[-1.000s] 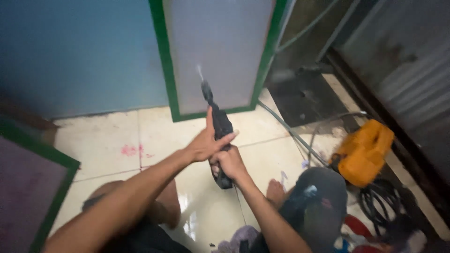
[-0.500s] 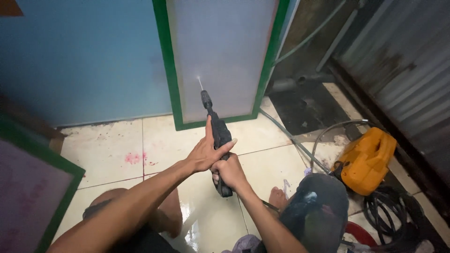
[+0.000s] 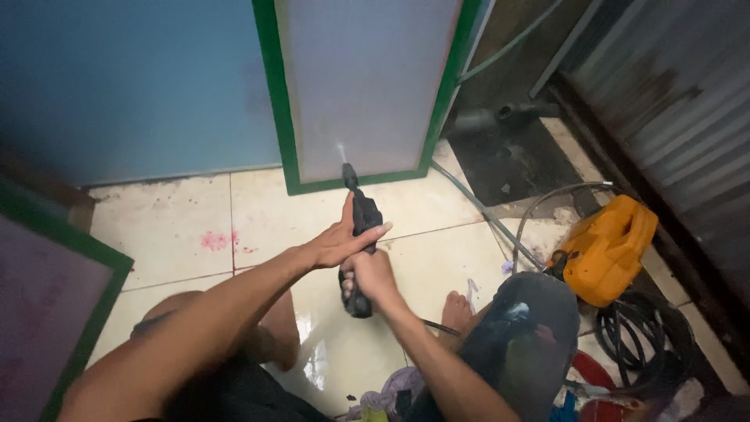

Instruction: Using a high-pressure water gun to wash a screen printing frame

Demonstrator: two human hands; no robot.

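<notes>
Wet, glossy cream floor tiles point(image 3: 172, 227) fill the small room, bounded by a blue wall point(image 3: 133, 86). At centre, the right hand point(image 3: 367, 277) is closed around the handle of a black spray gun point(image 3: 359, 234); the left hand point(image 3: 340, 242) rests over the barrel, fingers extended along it. The gun points up and away at a pale panel with a green frame point(image 3: 367, 86) leaning against the wall, with fine spray at the nozzle tip. Compared with half a second ago, grip and aim are unchanged; the view has shifted only slightly. A grey hose point(image 3: 476, 211) runs across the tiles toward a rounded yellow plastic pressure washer point(image 3: 605, 250), beside coiled black hose point(image 3: 641, 336). Ribbed metal sheeting point(image 3: 680, 101) lines the right side. Pink stains point(image 3: 215, 241) mark one tile.
</notes>
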